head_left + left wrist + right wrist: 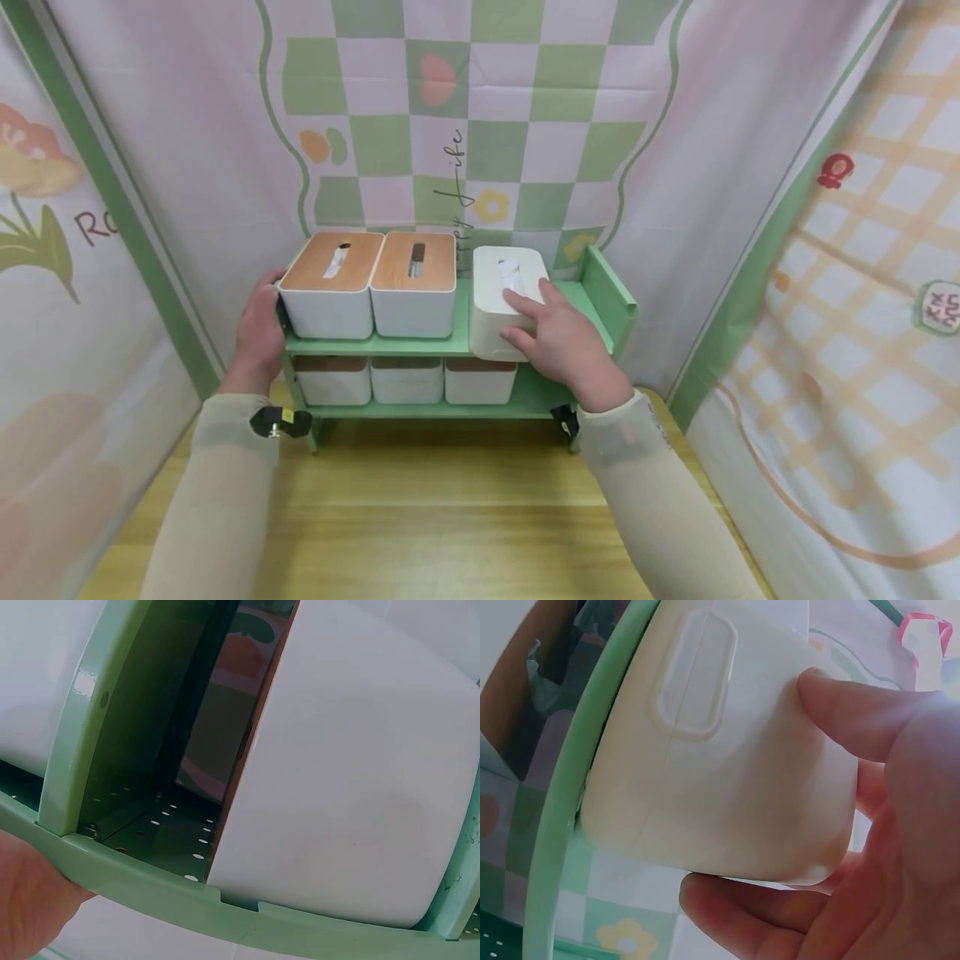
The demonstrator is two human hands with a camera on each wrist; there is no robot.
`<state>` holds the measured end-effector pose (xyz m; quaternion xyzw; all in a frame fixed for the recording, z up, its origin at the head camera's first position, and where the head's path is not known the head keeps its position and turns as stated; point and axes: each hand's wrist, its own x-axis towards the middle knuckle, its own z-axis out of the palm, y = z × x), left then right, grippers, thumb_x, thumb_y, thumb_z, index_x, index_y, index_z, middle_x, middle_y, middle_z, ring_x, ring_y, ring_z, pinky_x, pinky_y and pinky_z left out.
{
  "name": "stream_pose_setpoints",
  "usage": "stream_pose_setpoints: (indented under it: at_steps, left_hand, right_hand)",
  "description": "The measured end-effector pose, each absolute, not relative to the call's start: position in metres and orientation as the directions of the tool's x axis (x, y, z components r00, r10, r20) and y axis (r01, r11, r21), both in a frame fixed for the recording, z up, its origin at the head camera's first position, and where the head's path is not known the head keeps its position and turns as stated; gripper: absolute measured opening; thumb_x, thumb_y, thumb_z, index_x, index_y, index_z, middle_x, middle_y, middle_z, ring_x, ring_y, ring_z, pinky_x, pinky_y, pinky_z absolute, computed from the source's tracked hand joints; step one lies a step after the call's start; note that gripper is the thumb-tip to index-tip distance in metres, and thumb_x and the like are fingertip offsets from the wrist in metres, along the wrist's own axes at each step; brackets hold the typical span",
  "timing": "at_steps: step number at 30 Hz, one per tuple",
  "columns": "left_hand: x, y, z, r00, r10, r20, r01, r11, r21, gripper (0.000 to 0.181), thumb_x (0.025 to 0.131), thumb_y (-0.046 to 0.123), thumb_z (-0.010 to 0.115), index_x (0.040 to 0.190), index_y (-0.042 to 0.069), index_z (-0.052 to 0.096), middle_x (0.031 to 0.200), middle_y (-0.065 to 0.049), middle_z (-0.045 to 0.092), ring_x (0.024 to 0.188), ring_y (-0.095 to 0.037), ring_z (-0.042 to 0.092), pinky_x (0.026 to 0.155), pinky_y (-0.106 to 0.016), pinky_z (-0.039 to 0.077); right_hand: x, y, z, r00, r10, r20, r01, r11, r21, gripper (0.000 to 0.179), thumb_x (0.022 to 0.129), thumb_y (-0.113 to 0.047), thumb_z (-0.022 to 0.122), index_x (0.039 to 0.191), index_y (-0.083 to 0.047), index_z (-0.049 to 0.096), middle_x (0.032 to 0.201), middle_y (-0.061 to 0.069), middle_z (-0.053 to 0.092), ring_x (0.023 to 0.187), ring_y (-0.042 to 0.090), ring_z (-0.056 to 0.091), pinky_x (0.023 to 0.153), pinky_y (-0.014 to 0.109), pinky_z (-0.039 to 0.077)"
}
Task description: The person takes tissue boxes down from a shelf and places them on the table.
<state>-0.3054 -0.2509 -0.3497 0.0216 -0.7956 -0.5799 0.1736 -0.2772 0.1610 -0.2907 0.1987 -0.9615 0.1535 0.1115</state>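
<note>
The right hand (564,343) grips a smooth rounded cream tissue box (504,293) on the green metal shelf (609,302); the left hand (258,329) holds the shelf's end. Wooden table (450,517), cloth backdrop.

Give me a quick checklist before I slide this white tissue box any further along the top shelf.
1. Right hand grips the white tissue box, thumb and fingers round its front corner: ok.
2. Left hand steadies the left end of the green rack: ok.
3. White box fully on the shelf: not ok, its front edge overhangs.
4. Gap to the nearest wooden-lid box: ok, they stand apart.
5. Tissue sticking out of the top slot, clear of the fingers: cannot tell.
</note>
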Motion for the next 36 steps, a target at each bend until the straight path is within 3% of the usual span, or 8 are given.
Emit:
stream_pose_setpoints:
  at_steps: [7,13,36]
  left_hand:
    - [-0.307,-0.25,-0.35,-0.939,-0.238,0.247,0.161,0.328,0.931,0.059,0.103,0.054,0.015,0.154,0.032,0.036,0.16,-0.002,0.031,0.145,-0.029,0.025,0.115,-0.057,0.014]
    - [-0.306,-0.25,-0.35,-0.945,-0.235,0.228,0.15,0.308,0.939,0.06,0.102,0.056,0.015,0.154,0.033,0.034,0.16,-0.002,0.03,0.144,-0.03,0.026,0.115,-0.057,0.016]
    - [-0.305,-0.25,-0.351,-0.946,-0.225,0.235,0.15,0.337,0.929,0.064,0.102,0.056,0.011,0.158,0.029,0.027,0.162,-0.004,0.025,0.146,-0.031,0.019,0.115,-0.058,0.011]
  right_hand:
    - [-0.279,0.164,-0.292,-0.848,-0.392,0.357,-0.484,0.847,-0.22,0.059,0.099,-0.042,0.059,0.153,-0.022,0.044,0.158,0.03,0.019,0.143,0.048,0.02,0.113,0.056,0.024]
    - [-0.285,0.167,-0.295,-0.782,-0.498,0.375,-0.582,0.799,-0.153,0.05,0.102,-0.038,0.055,0.147,-0.018,0.052,0.153,0.029,0.032,0.143,0.047,0.022,0.119,0.047,0.009]
    - [-0.263,0.161,-0.289,-0.788,-0.518,0.333,-0.582,0.803,-0.127,0.05,0.102,-0.039,0.056,0.147,-0.019,0.052,0.152,0.026,0.037,0.143,0.04,0.028,0.119,0.044,0.008]
